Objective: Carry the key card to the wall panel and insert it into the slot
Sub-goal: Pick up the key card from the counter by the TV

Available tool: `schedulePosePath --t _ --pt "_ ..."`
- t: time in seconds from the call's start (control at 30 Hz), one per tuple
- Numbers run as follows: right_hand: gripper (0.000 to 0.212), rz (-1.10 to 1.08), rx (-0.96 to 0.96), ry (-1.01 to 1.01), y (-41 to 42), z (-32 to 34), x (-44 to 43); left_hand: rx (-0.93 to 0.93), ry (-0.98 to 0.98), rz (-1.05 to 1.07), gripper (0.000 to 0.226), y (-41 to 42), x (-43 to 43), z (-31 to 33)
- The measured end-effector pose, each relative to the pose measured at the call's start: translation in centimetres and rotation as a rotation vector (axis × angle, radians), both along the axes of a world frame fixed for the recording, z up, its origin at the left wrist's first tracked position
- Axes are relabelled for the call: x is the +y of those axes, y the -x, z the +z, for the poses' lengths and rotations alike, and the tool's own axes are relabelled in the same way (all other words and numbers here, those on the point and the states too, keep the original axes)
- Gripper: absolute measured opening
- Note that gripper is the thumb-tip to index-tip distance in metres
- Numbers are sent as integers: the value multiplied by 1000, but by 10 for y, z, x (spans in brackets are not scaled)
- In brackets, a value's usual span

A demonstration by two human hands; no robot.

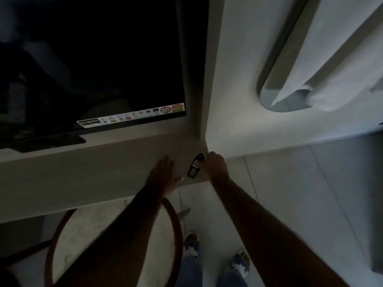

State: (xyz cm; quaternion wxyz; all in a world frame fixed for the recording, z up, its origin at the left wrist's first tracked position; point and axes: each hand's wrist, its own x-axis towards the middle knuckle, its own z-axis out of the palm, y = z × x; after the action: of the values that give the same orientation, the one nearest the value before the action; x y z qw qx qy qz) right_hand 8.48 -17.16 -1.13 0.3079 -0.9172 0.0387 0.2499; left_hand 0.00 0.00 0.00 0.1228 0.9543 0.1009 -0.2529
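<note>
Television (93, 59) above shelf (83, 172), key card (194, 168).

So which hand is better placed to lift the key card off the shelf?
Right. The right hand is already at the top end of the key card, fingers curled around it, while the left hand lies flat and open on the shelf beside it.

A dim hotel-like room: wall-mounted television (93, 59), shelf (83, 172), tiled floor (300, 183).
</note>
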Motion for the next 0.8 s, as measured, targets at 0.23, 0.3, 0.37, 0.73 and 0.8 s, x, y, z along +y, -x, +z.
schedulePosePath --t 0.23,0.3,0.37,0.73,0.8 --pt "38 -82 -31 76 -9 6 1 -14 -8 24 81 -1 -3 3" --pt "33 -132 -20 63 -13 9 -6 18 -8 12 80 -2 -4 7" --pt "29 -150 -8 23 -16 11 -14 33 -6 5 79 -3 -6 10" --pt "29 -454 39 -348 -12 62 -89 -25 40 -127 82 -29 -60 60" --pt "28 -486 9 -379 -15 82 -114 -83 59 -168 82 -39 -78 77"
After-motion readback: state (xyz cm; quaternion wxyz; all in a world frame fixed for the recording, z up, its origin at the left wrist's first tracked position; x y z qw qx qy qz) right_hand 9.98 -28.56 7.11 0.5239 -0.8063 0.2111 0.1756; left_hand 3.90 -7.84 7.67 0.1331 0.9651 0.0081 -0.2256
